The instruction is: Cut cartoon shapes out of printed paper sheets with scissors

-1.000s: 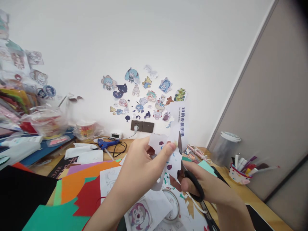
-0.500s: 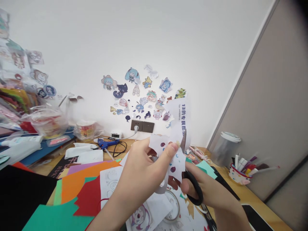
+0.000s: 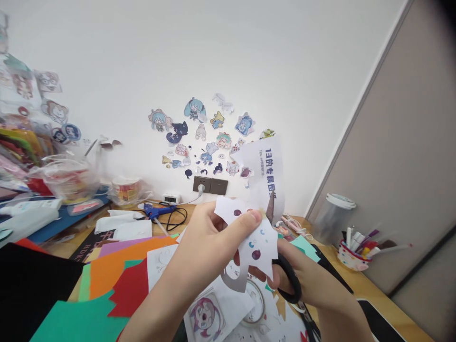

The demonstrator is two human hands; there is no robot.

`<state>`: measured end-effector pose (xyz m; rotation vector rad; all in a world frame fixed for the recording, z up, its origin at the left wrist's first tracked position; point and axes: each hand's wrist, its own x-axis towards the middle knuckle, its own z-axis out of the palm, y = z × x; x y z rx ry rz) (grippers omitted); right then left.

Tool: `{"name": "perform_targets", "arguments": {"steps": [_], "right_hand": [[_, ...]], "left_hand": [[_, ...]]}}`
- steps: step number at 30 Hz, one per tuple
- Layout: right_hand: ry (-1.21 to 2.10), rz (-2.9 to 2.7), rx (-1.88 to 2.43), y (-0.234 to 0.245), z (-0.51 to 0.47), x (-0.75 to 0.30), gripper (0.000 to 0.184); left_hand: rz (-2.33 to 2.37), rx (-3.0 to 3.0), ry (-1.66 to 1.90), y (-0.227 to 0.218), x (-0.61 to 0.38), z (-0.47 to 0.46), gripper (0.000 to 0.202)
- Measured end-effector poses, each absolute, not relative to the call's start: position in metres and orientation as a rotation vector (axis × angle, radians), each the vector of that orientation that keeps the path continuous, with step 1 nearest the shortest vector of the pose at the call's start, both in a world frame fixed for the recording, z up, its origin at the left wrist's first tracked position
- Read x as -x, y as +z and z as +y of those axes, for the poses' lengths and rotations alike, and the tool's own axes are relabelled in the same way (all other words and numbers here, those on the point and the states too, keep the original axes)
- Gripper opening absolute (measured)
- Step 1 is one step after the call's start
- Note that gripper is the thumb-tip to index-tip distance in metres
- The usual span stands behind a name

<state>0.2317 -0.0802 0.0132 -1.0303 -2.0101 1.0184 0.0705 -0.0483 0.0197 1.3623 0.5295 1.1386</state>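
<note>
My left hand (image 3: 221,242) pinches a sheet of white printed paper (image 3: 261,244) between thumb and fingers. Small purple and blue shapes are printed on its lower part, and dark lettering runs down the upper part. Black-handled scissors (image 3: 290,280) are in my right hand (image 3: 299,275), its fingers in the loops. Their blade (image 3: 270,209) stands up against the paper beside my left thumb tip. The sheet's edge is jagged, and a curved strip hangs beneath my left hand. My right fingertips are partly hidden behind the paper.
Coloured sheets (image 3: 117,266) spread over the desk's left side. A tape roll (image 3: 254,304) and a drawing (image 3: 206,316) lie below my hands. A blue glue gun (image 3: 158,210) rests at the back. A pen cup (image 3: 354,256) and a clear lidded container (image 3: 335,218) stand right.
The paper has turned and shifted slightly in my left hand, showing more of its lower printed part. The hanging strip has swung lower. The scissors stay at nearly the same place.
</note>
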Motion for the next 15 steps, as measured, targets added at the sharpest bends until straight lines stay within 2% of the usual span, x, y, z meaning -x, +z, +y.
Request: {"name": "perform_targets", "arguments": {"steps": [3, 12, 15], "right_hand": [[1.011, -2.002, 0.995, 0.0164, -0.0828, -0.2289, 0.04], [1.035, -2.006, 0.94, 0.0182, -0.0842, -0.232, 0.008], [1.09, -1.994, 1.032, 0.0203, -0.0851, -0.2342, 0.004]], "left_hand": [[0.544, -1.364, 1.183, 0.0193, -0.0712, -0.0483, 0.024], [0.619, -1.513, 1.229, 0.0209, -0.0722, -0.052, 0.027], [0.634, -1.509, 1.202, 0.0249, -0.0708, -0.0546, 0.025]]}}
